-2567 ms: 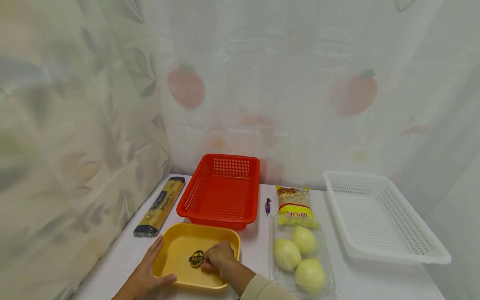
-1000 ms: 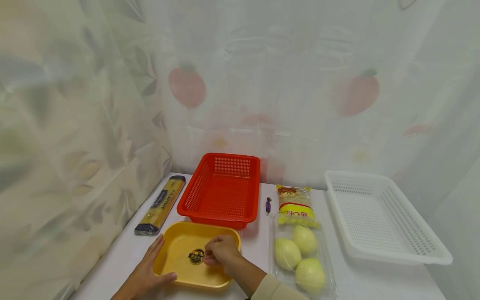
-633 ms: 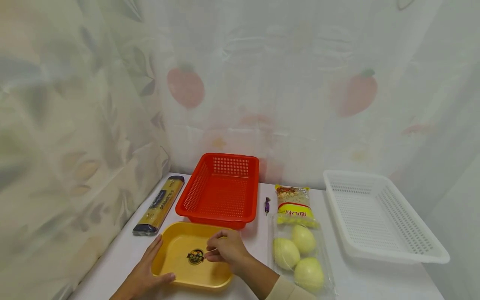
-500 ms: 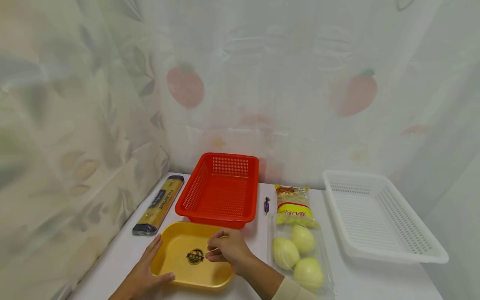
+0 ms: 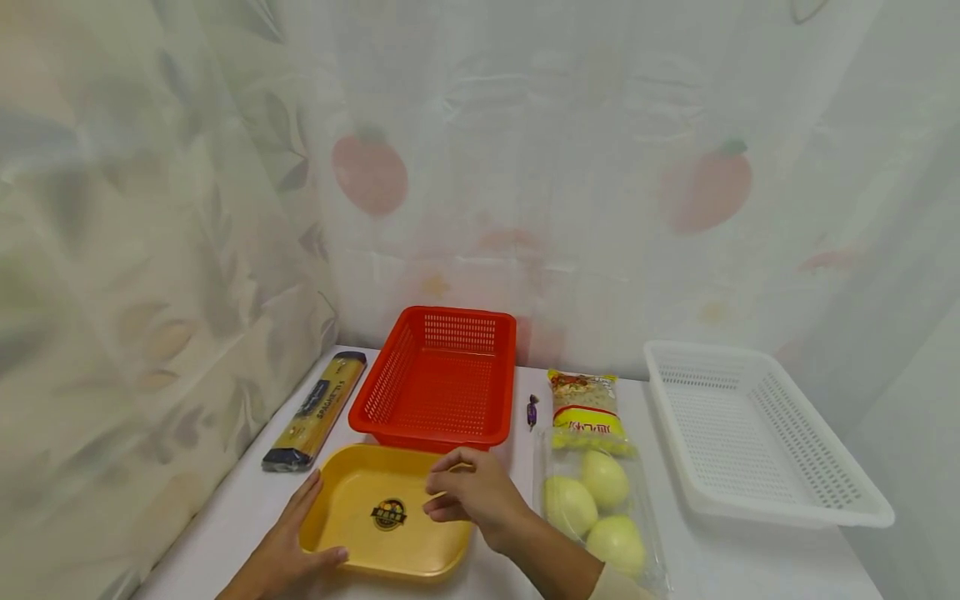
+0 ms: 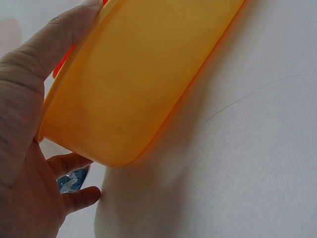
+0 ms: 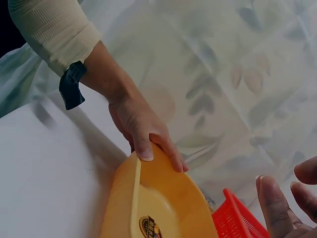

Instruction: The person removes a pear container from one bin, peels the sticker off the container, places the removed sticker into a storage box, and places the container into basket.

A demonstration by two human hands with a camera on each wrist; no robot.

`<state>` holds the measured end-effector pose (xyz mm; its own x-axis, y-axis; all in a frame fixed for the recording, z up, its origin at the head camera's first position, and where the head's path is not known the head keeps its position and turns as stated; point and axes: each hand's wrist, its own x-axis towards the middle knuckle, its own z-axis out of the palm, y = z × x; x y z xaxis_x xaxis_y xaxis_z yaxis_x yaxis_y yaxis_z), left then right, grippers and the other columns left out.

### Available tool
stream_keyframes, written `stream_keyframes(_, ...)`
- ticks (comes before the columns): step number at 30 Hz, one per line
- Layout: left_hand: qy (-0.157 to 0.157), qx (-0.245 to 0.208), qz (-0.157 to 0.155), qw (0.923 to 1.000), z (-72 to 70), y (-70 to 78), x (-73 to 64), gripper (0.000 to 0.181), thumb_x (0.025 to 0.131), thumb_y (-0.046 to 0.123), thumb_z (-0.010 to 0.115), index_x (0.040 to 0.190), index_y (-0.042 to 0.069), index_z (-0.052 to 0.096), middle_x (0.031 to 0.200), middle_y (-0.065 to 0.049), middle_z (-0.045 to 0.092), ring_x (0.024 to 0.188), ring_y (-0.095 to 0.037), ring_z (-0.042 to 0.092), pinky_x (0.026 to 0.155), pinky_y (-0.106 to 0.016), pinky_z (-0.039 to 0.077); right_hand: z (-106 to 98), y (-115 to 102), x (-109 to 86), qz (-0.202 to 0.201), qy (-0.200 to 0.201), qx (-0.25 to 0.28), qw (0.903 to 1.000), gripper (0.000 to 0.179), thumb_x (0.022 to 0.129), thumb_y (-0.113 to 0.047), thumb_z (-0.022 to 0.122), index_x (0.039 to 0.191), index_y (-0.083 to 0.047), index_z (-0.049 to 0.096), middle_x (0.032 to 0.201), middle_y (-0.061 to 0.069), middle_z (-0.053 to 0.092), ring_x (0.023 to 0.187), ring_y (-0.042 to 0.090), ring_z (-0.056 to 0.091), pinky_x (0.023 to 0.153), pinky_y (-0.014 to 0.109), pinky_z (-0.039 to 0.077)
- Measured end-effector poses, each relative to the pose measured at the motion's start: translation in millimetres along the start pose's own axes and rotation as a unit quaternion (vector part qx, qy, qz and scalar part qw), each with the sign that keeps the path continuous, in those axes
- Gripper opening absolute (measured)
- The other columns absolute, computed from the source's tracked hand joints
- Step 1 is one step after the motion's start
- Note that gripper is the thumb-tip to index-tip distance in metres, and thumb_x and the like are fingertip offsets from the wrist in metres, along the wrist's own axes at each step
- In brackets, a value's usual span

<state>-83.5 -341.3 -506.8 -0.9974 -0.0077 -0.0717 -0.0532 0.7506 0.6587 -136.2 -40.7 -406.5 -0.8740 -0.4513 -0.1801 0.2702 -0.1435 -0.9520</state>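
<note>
The yellow tray (image 5: 358, 537) is smooth plastic with a soft sheen, the red basket (image 5: 453, 383) glossy perforated plastic. From where I stand, the clear box (image 5: 651, 504) looks thin and shiny, the sleeve (image 7: 67, 39) ribbed cloth.

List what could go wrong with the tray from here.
The tray might slide or twist if pushed: only the left grip appears to touch it, at one end. It could then bump the red basket close behind it. The right forearm crosses in front of the clear box in the head view, so pulling back the right grip might knock the box.
</note>
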Motion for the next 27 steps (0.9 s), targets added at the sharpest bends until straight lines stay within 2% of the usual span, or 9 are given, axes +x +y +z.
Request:
stream_keyframes(8,-0.008,-0.003,-0.016,0.9998,-0.2,1.3,-0.5,0.112,0.077,0.044,0.079,0.152,-0.005,0.011,0.156,-0.025,0.004,0.138,-0.049,0.01,0.104,-0.066,0.017,-7.1,-7.0,-10.1,-0.007,-0.013,0.0,0.9999,0.017,0.088,-0.006,0.068,0.101,0.002,0.061,0.089,0.017,0.065,0.069,0.029,0.068,0.065,0.038,0.058)
stream_keyframes(15,0.01,0.0,0.009,0.9999,1.1,0.6,-0.6,0.111,0.075,0.042,0.081,0.151,-0.006,0.015,0.156,-0.025,0.008,0.138,-0.049,0.013,0.104,-0.066,0.018,-24.8,-17.8,-19.7,-0.03,-0.022,0.003,0.9993,0.02,0.087,-0.008,0.069,0.102,0.003,0.061,0.088,0.016,0.063,0.072,0.031,0.068,0.067,0.04,0.057)
stream_keyframes(21,0.002,0.001,-0.004,1.0,0.3,1.8,-0.6,0.112,0.075,0.044,0.08,0.151,-0.005,0.014,0.157,-0.024,0.006,0.138,-0.049,0.012,0.104,-0.066,0.017,-46.0,-31.0,-25.7,-0.042,-0.003,0.0,0.9991,0.027,0.087,-0.014,0.072,0.105,0.004,0.061,0.093,0.019,0.065,0.075,0.03,0.068,0.071,0.042,0.057)
stream_keyframes(27,0.004,-0.002,0.002,1.0,-0.8,2.3,-0.6,0.111,0.076,0.042,0.08,0.151,-0.006,0.014,0.156,-0.025,0.006,0.138,-0.05,0.011,0.104,-0.066,0.016,-60.0,-41.3,-33.2,-0.04,0.026,-0.01,0.9988,0.035,0.086,-0.02,0.075,0.106,0.003,0.059,0.098,0.02,0.067,0.078,0.031,0.067,0.074,0.042,0.056)
